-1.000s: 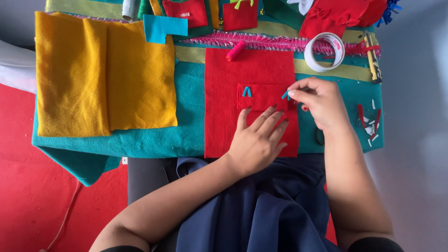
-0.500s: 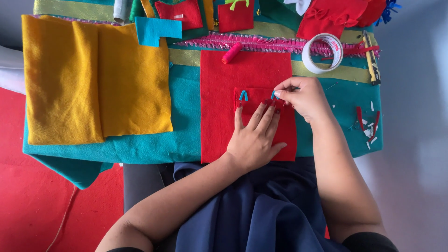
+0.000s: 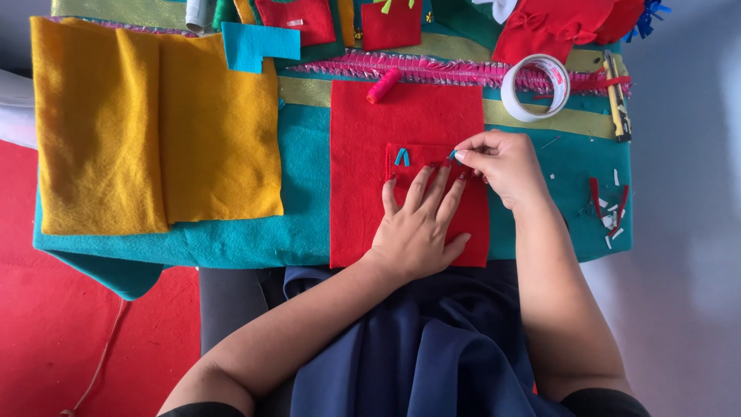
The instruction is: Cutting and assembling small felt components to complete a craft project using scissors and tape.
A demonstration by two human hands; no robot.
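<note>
A red felt sheet [image 3: 370,147] lies on teal cloth [image 3: 231,239] over a small table. A smaller red felt patch [image 3: 421,154] sits on it, with a pair of small blue strips [image 3: 401,157] stuck near its top left. My left hand [image 3: 421,224] lies flat on the patch, fingers spread, pressing it down. My right hand [image 3: 502,162] pinches another small blue strip [image 3: 454,155] at the patch's top right edge between thumb and forefinger.
Folded yellow felt [image 3: 154,131] covers the left side. A roll of white tape [image 3: 535,87], a red thread spool [image 3: 384,85], pink fringe trim [image 3: 432,69], a cutter [image 3: 617,96], a blue felt piece [image 3: 255,45] and red scraps [image 3: 606,205] lie around. Red floor is at left.
The view has shifted slightly. My right hand has moved a little left to the patch's top edge with the blue strip. My left hand stays pressed on the patch.
</note>
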